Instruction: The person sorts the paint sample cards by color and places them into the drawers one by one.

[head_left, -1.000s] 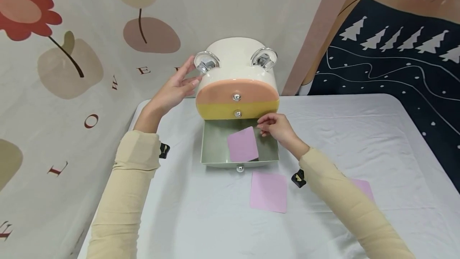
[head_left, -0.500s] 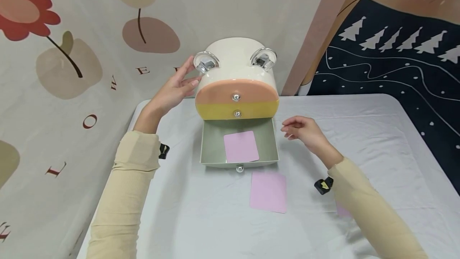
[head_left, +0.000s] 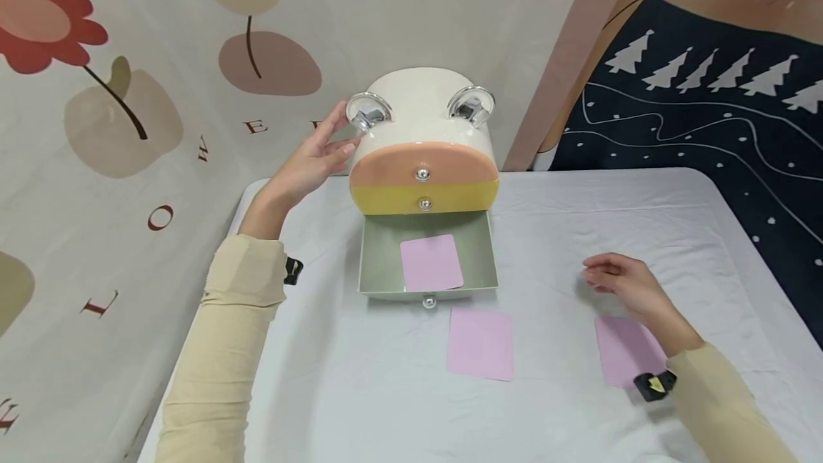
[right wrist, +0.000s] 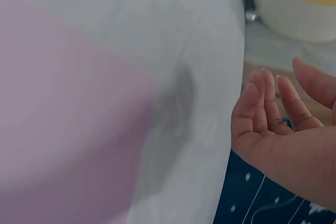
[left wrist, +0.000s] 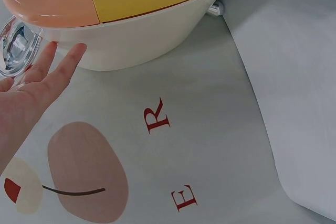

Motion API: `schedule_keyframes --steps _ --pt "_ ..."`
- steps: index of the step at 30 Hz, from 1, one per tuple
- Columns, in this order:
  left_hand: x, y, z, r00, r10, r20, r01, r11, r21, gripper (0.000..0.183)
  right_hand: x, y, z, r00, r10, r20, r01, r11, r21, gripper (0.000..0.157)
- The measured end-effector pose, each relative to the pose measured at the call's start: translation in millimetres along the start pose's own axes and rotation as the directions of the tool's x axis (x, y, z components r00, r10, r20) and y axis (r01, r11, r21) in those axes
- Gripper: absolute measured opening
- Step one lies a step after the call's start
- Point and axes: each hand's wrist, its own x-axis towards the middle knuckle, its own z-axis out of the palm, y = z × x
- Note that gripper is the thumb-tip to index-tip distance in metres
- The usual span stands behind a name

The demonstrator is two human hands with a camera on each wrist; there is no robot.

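Observation:
A small cream drawer cabinet (head_left: 421, 102) with two round silver ears stands at the back of the table. My left hand (head_left: 315, 152) touches its left side near the left ear (head_left: 369, 110), fingers extended; the left wrist view shows the fingertips (left wrist: 79, 51) against the cream wall. The green bottom drawer (head_left: 379, 256) is pulled out, and a pink square sheet (head_left: 432, 263) lies inside it. Above, the orange drawer (head_left: 392, 163) and yellow drawer (head_left: 386, 198) are closed. My right hand (head_left: 626, 284), fingers loosely bent and holding nothing, hovers over the table beside another pink sheet (head_left: 624, 352).
A further pink sheet (head_left: 480, 344) lies on the white cloth (head_left: 360, 391) in front of the drawer. Behind the table hangs a flower-print curtain (head_left: 360, 13); a dark tree-print cloth (head_left: 694, 120) hangs at right.
My right hand has let go of the pink sheet, which now lies flat in the green drawer, and has moved right and toward me. The left hand has stayed at the cabinet.

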Motion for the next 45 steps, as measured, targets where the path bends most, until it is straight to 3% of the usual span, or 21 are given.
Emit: schedule_keyframes --steps 4,10,15,18,22,36,42,45 --pt "-0.2 -0.4 -0.4 1.0 -0.004 0.0 0.004 1.0 0.003 0.066 -18.6 20.3 -22.4 0.998 0.0 -0.056 -0.007 0.992 -0.129 0.036" --pt "-0.6 0.1 -0.7 1.0 -0.005 0.003 0.005 1.0 -0.006 0.066 -38.0 62.4 -50.6 0.991 0.05 -0.126 -0.081 0.966 -0.248 0.044" --pt "-0.4 0.2 -0.4 1.0 -0.009 -0.001 0.009 1.0 0.0 0.066 -49.8 86.0 -65.8 0.978 0.109 -0.175 -0.171 0.902 -0.396 0.048" --pt "-0.2 -0.2 -0.5 1.0 -0.012 -0.006 0.013 1.0 0.009 0.066 -57.3 87.2 -65.3 0.968 0.176 -0.179 -0.238 0.866 -0.439 0.056" --pt "-0.1 -0.5 -0.8 1.0 -0.011 -0.006 0.011 1.0 0.01 0.066 -65.3 83.3 -58.7 0.953 0.246 -0.175 -0.299 0.847 -0.439 0.064" --pt "0.2 -0.6 0.0 1.0 -0.012 -0.004 0.012 1.0 0.011 0.066 -63.3 82.5 -48.1 0.976 0.135 -0.171 -0.205 0.833 -0.513 0.048" --pt "-0.5 -0.4 0.0 1.0 -0.012 -0.003 0.012 1.0 0.007 0.066 -63.8 82.1 -48.7 0.971 0.157 -0.181 -0.228 0.835 -0.5 0.031" --pt "-0.5 -0.2 0.3 1.0 -0.012 -0.004 0.012 1.0 0.006 0.067 -65.0 80.7 -50.2 0.972 0.165 -0.165 -0.227 0.84 -0.493 0.038"
